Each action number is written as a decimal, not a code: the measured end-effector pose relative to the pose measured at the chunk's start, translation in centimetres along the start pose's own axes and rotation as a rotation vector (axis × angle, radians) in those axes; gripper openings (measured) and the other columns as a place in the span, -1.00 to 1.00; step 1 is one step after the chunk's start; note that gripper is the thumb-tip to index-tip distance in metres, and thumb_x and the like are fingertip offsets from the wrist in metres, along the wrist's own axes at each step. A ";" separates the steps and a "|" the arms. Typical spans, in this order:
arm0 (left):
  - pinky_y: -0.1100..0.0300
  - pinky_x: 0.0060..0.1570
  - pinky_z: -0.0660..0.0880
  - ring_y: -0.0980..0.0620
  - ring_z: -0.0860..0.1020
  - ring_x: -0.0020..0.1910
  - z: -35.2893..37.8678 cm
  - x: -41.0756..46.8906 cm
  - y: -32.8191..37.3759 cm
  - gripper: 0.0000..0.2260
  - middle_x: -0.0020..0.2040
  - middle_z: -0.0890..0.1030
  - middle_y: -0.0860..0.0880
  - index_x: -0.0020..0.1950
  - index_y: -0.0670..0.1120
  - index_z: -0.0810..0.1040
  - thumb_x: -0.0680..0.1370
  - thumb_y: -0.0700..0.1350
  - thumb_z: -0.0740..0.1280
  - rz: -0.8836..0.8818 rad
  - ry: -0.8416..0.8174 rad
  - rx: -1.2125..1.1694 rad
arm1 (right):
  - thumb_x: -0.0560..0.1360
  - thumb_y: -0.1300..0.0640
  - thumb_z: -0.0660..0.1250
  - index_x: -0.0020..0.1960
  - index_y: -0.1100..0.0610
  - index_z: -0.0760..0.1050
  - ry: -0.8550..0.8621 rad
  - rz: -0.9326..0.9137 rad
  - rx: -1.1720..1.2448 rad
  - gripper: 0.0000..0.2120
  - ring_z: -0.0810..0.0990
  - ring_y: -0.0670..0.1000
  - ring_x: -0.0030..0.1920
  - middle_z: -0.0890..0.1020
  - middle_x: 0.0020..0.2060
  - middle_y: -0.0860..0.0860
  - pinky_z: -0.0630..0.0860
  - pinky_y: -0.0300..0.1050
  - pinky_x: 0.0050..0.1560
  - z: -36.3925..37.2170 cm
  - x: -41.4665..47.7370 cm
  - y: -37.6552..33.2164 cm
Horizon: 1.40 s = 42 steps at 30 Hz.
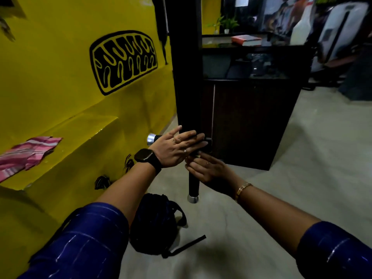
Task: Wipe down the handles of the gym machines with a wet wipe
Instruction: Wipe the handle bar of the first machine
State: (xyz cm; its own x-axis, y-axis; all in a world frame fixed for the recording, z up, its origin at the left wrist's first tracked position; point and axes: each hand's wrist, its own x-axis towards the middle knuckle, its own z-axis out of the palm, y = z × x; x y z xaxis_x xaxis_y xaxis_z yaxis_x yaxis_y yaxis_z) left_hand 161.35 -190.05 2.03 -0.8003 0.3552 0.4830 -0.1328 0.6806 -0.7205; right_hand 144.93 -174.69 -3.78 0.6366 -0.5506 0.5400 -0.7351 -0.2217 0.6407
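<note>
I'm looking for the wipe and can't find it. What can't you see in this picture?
Head view:
The wet wipe: none shows; the left hand and right hand would hide it.
The black handle: its middle is behind both hands.
The right hand's fingertips: tucked under the left hand, so its grip is unclear.
The glass counter: contents too dark and blurred.

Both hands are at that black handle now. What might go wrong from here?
1. No wipe shows in the left hand or right hand, so the black handle may get touched, not cleaned.
2. The left hand lies flat over the handle without gripping; it might swing or slip.
3. The black bag and its strap lie on the floor just below; a step forward could snag a foot.
</note>
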 end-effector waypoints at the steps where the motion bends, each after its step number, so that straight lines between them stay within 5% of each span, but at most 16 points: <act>1: 0.02 0.54 -0.11 0.01 -0.13 0.58 0.3 0.1 -0.2 -0.49 0.61 -0.15 0.00 0.61 0.03 -0.04 0.66 -0.03 -0.01 0.014 0.020 -0.003 | 0.57 0.32 0.20 0.21 0.18 0.56 -0.017 0.001 -0.005 -0.72 0.53 0.07 0.26 0.62 0.16 0.08 0.27 0.04 0.44 -0.1 -0.3 -0.3; 5: 0.01 0.52 -0.06 0.01 -0.13 0.58 1.3 0.1 -0.5 -0.48 0.61 -0.15 -0.01 0.60 0.03 -0.02 0.65 -0.04 0.04 0.046 0.074 -0.019 | 0.62 0.33 0.07 0.19 0.18 0.59 -0.128 -0.024 -0.011 -0.66 0.49 0.09 0.32 0.58 0.24 0.12 0.24 0.04 0.46 -0.1 -1.1 -2.9; 11: 0.02 0.53 -0.05 0.01 -0.11 0.58 2.0 0.2 -0.2 -0.52 0.61 -0.13 -0.01 0.59 0.01 0.06 0.66 -0.06 0.03 0.027 0.164 -0.103 | 0.58 0.31 0.24 0.15 0.23 0.61 -0.051 0.130 -0.010 -0.78 0.56 0.09 0.23 0.63 0.15 0.13 0.38 0.05 0.37 -1.3 0.6 -2.1; 17: 0.01 0.54 -0.13 0.00 -0.15 0.58 2.5 0.2 -0.4 -0.54 0.61 -0.17 -0.02 0.59 0.01 0.05 0.67 -0.07 -0.05 0.032 0.162 -0.083 | 0.62 0.31 0.11 0.27 0.22 0.54 -0.228 0.095 0.011 -0.67 0.46 0.10 0.36 0.55 0.28 0.14 0.21 0.05 0.48 -0.8 -1.4 -5.4; 22: -0.01 0.54 -0.12 -0.01 -0.17 0.58 2.5 0.1 -0.3 -0.48 0.60 -0.19 -0.03 0.60 -0.01 -0.02 0.67 0.02 0.07 0.036 0.170 -0.112 | 0.57 0.33 0.27 0.26 0.23 0.55 -0.139 0.235 -0.030 -0.71 0.55 0.10 0.24 0.61 0.18 0.14 0.33 0.06 0.40 -1.6 1.0 -3.3; 29: -0.01 0.54 -0.12 -0.01 -0.19 0.57 2.6 0.0 -0.2 -0.52 0.60 -0.22 -0.03 0.60 -0.01 -0.06 0.68 -0.03 -0.05 0.043 0.171 -0.111 | 0.60 0.28 0.10 0.28 0.20 0.54 -0.321 0.120 -0.005 -0.65 0.45 0.10 0.36 0.54 0.30 0.13 0.16 0.05 0.48 -1.0 -1.5 -7.1; 37: 0.00 0.54 -0.15 -0.03 -0.20 0.57 2.8 0.0 -0.1 -0.50 0.60 -0.21 -0.03 0.60 -0.01 -0.09 0.69 0.03 -0.03 0.042 0.170 -0.093 | 0.55 0.33 0.23 0.26 0.21 0.54 -0.227 0.218 -0.075 -0.69 0.51 0.11 0.29 0.59 0.22 0.13 0.26 0.06 0.44 -1.3 -0.1 -4.1; 42: 0.01 0.54 -0.13 0.00 -0.17 0.58 2.6 0.2 -0.1 -0.56 0.60 -0.18 -0.01 0.58 0.00 0.05 0.68 -0.05 -0.06 0.030 0.194 -0.111 | 0.65 0.30 -0.05 0.27 0.20 0.54 -0.352 0.161 0.011 -0.58 0.45 0.10 0.36 0.54 0.29 0.13 0.12 0.05 0.50 -0.8 -2.2 -8.3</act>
State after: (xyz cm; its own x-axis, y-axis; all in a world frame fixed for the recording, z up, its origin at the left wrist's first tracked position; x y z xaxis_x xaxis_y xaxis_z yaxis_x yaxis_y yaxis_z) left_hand 159.65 -191.75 0.94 -0.6744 0.4856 0.5562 -0.0370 0.7301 -0.6823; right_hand 149.79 -171.00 -9.92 0.3956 -0.8211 0.4115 -0.8225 -0.1174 0.5565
